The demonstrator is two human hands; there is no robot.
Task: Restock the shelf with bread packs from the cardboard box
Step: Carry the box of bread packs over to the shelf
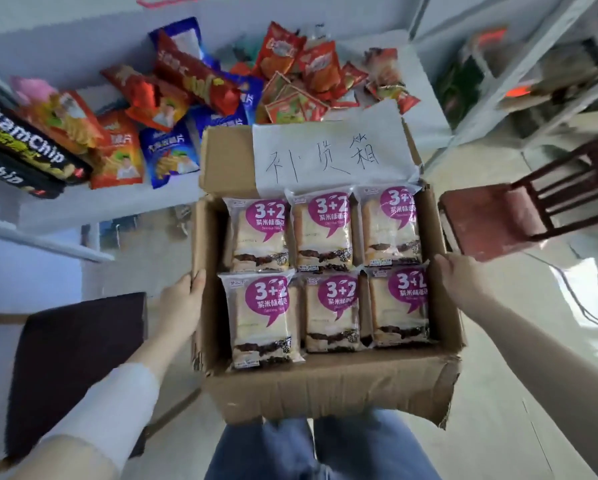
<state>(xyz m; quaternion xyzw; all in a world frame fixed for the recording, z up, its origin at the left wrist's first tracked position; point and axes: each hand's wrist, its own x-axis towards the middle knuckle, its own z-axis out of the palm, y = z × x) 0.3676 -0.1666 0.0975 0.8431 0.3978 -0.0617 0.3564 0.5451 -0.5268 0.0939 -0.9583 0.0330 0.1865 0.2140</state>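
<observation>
An open cardboard box (325, 386) holds six bread packs (325, 271), laid flat in two rows of three, each pack clear with a purple speech-bubble label reading "3+2". The top row sits against the far wall of the box, the bottom row toward the near wall, and the near-left pack lies a little lower than its two neighbours. A white paper sheet (332, 154) with handwritten characters is stuck on the box's raised far flap. The left hand (183, 303) presses flat against the outside of the box's left wall, fingers curled over its edge; the right hand (457, 285) grips the right wall the same way, so both hands hold the box between them and touch no pack. The packs lie between the two hands, inside the walls. Beyond the box's far flap, a white shelf (82, 46) carries a loose heap of snack bags (193, 95) in red, blue and orange, too jumbled to count, with two black chip cartons (23, 150) at the shelf's left end. A red stool (519, 209) stands right of the box.
</observation>
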